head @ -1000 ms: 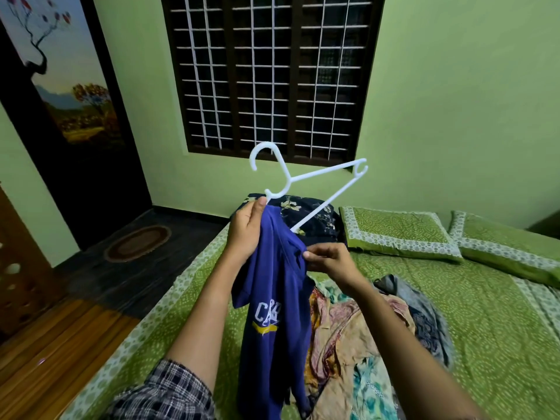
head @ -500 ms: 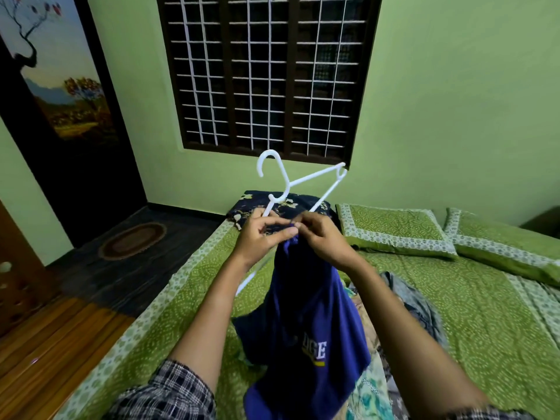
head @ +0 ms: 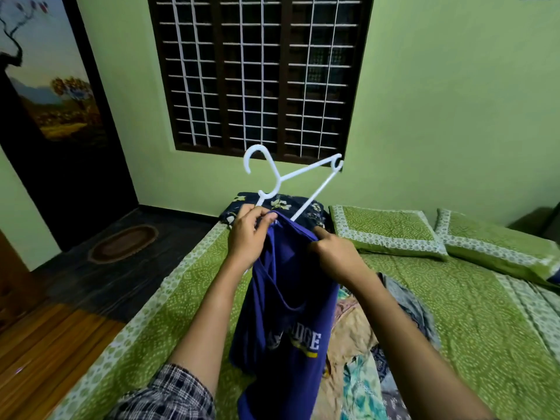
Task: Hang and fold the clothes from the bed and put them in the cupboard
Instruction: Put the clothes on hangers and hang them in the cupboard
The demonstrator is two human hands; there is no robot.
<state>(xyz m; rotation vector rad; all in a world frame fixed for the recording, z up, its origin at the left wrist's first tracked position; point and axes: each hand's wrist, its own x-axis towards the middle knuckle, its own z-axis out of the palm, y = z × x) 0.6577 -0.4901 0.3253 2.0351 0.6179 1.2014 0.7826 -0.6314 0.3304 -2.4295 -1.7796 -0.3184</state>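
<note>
Bed (head: 472,322): green patterned cover, fills the lower right of the view. We stand at its near left corner. Two matching pillows (head: 385,230) lie at the head.

Pile of clothes (head: 357,338): loose, mixed colours, on the cover just right of our arms, not yet sorted.

Blue T-shirt (head: 288,316): lifted off the bed, hanging slack between both hands, printed chest facing us, neck opening uppermost.

White hanger (head: 306,172): tilted, hook up and to the left. Its long axis climbs from the collar toward the upper right, away from us. The far shoulder tip stands bare above the shirt. The bottom bar runs down into the neck opening. The near end is hidden behind hand and cloth.

Left hand (head: 247,234): closed round the hanger's near shoulder, collar edge nipped in with it.

Right hand (head: 338,256): pinching the collar rim on the other side, stretching the opening wide.

Judgement: the bare tip lies up and right of the collar, nearer the right hand, so that hand should draw the rim over it while the left steadies. We cannot pick out the cupboard.
</note>
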